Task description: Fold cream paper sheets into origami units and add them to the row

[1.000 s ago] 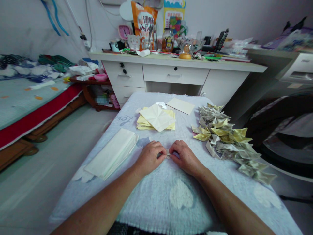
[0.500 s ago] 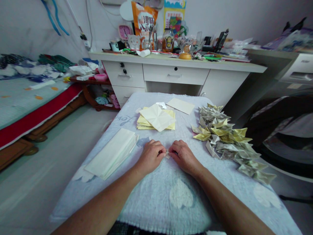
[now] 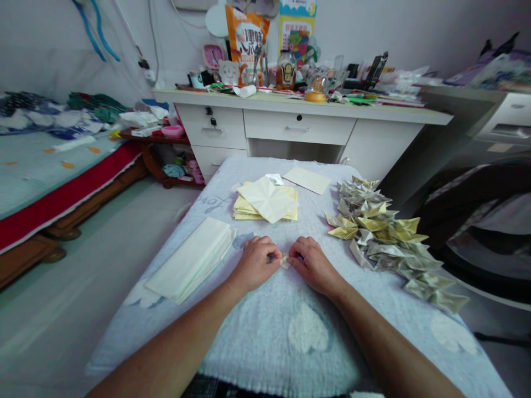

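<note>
Between my two hands is a small piece of folded paper (image 3: 285, 262), pale and mostly hidden by the fingers. My left hand (image 3: 260, 261) pinches its left side with thumb and forefinger. On its right side, my right hand (image 3: 310, 262) grips it the same way. Beyond the hands lies a stack of yellow paper (image 3: 244, 210), topped by a creased cream sheet (image 3: 267, 199). Left of my left hand rests a pile of long folded white paper (image 3: 191, 260). To the right, several folded paper pieces (image 3: 385, 237) in grey and yellow are heaped in a row.
A light blue cloth (image 3: 265, 326) with pale hearts covers the table. A flat cream card (image 3: 307, 180) lies near its far edge. Behind stands a white desk (image 3: 298, 127) crowded with jars and packets. A bed (image 3: 50, 171) is at left, a washing machine (image 3: 498, 221) at right.
My hands stay almost in place, still pinching the folded paper, with only slight finger movement. The whole view has shifted very slightly.
</note>
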`<move>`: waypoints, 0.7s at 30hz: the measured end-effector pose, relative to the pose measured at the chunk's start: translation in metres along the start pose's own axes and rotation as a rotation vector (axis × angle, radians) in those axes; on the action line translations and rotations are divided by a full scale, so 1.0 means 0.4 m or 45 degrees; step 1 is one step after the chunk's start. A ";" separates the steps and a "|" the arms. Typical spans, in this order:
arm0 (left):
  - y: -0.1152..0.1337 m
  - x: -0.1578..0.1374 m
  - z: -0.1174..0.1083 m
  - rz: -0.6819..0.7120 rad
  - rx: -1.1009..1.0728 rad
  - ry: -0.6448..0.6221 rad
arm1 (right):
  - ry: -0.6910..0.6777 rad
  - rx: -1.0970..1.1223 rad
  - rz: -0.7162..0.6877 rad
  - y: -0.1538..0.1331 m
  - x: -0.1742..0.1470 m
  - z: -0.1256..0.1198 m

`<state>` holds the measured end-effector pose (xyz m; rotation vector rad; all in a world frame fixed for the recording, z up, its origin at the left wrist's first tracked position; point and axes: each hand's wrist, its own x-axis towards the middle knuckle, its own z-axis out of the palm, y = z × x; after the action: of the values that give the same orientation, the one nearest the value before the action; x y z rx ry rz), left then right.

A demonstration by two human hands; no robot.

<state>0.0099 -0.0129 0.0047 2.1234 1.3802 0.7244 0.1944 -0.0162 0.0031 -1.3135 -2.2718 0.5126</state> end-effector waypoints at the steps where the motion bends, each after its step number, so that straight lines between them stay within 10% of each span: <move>1: 0.001 0.001 0.000 -0.004 -0.009 0.005 | -0.005 0.002 0.001 0.000 0.000 -0.001; 21: 0.002 -0.001 0.008 -0.027 0.084 -0.024 | -0.037 -0.109 0.059 -0.017 -0.001 0.002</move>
<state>0.0121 -0.0140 0.0028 2.1576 1.4328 0.6576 0.1893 -0.0199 0.0059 -1.4117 -2.3144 0.4574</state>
